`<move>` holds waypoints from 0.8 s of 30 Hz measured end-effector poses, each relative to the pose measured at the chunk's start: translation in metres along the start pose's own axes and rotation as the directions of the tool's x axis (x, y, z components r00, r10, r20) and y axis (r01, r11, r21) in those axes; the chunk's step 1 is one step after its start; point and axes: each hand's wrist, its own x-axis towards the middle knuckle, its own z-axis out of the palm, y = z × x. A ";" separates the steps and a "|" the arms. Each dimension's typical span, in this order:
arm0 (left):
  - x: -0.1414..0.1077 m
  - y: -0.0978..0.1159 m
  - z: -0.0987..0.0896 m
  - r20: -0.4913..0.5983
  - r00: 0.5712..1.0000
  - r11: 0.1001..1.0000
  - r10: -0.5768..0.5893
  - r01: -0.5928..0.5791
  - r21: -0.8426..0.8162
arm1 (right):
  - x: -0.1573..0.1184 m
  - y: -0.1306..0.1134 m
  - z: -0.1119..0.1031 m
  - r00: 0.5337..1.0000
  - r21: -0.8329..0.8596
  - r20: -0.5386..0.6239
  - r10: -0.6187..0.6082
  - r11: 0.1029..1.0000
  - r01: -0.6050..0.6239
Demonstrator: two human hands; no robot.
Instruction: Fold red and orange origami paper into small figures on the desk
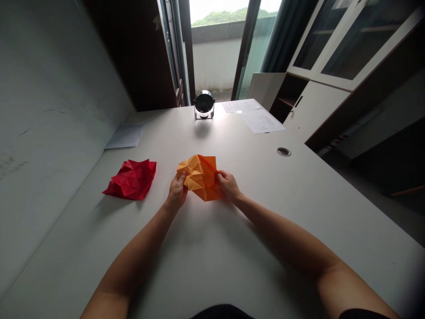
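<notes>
Between my two hands is a sheet of orange origami paper (203, 175), covered in creases and partly folded, so that its surface stands up in ridges. My left hand (178, 188) pinches its left edge, thumb on top and the other fingers underneath. On the opposite edge, my right hand (227, 184) is closed on the paper between thumb and fingers. To the left, apart from both hands, a creased red origami paper (133, 179) rests on the white table (186, 257), its corners lifted.
A round black-and-silver device on a stand (204, 104) is at the table's far edge. Printed sheets (260, 120) lie at the back right, near a round cable hole (283, 152). Another paper (125, 135) lies by the left wall (59, 110).
</notes>
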 end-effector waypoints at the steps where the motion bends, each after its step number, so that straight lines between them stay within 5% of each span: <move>1: 0.001 0.001 -0.001 -0.005 1.000 1.000 0.016 -0.016 0.002 | 0.000 0.000 0.000 1.000 -0.001 -0.012 -0.004 1.000 0.004; 10: 0.007 0.001 -0.015 -0.320 0.934 0.974 0.158 -0.095 0.205 | 0.005 0.000 -0.001 0.990 0.070 -0.131 -0.050 0.996 0.059; 15: -0.009 -0.004 0.001 -0.172 0.976 0.910 0.131 -0.050 0.411 | 0.006 0.001 -0.004 0.974 0.064 -0.205 -0.091 0.992 0.106; 19: -0.019 -0.006 0.012 -0.099 0.995 0.916 -0.020 0.057 0.396 | 0.004 -0.001 -0.005 0.967 0.022 -0.220 -0.128 0.990 0.136; 24: -0.022 -0.006 0.014 -0.131 0.989 0.944 -0.062 0.100 0.314 | 0.001 -0.006 -0.006 0.952 -0.057 -0.254 -0.170 0.985 0.161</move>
